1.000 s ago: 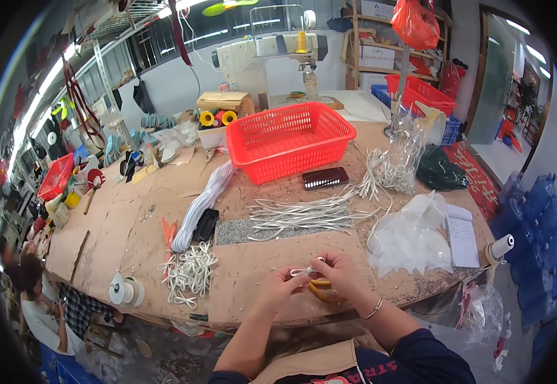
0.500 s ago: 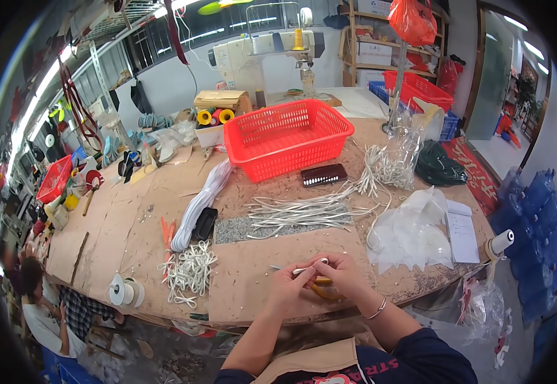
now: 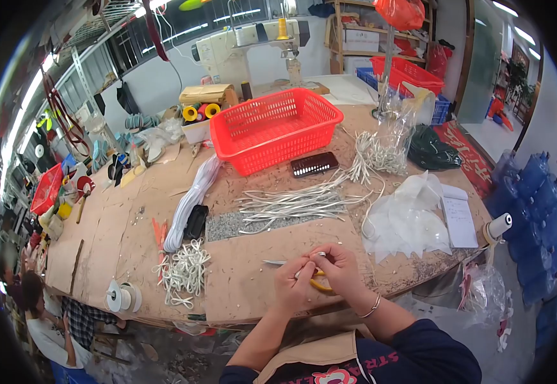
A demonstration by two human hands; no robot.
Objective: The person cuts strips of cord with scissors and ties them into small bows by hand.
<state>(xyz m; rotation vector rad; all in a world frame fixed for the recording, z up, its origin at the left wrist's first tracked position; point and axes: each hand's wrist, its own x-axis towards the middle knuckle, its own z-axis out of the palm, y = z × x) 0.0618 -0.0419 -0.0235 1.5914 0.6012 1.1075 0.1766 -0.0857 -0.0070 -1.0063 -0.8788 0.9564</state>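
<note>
My left hand [image 3: 293,281] and my right hand [image 3: 339,272] are close together above the front of the table, both closed with fingers pinched. Between their fingertips shows a short piece of white cord [image 3: 321,255]; most of it is hidden by the fingers. Beneath them lies a pair of scissors with a yellow handle [image 3: 321,285], its blade pointing left. Beyond my hands, loose white cords [image 3: 291,203] spread over a grey speckled slab [image 3: 227,228]. A pile of looped white cords [image 3: 185,272] rests to the left.
A red plastic basket [image 3: 275,137] stands at mid-table, with a dark brush-like object [image 3: 314,164] before it. White hank [image 3: 192,205], spool [image 3: 123,297], plastic sheet [image 3: 406,221] and notepad [image 3: 459,221] lie around. Another person [image 3: 51,333] sits at lower left.
The view has shifted slightly, so the table's things sit a little further left and higher. My hands stay together on the white cord, their fingers slightly repositioned.
</note>
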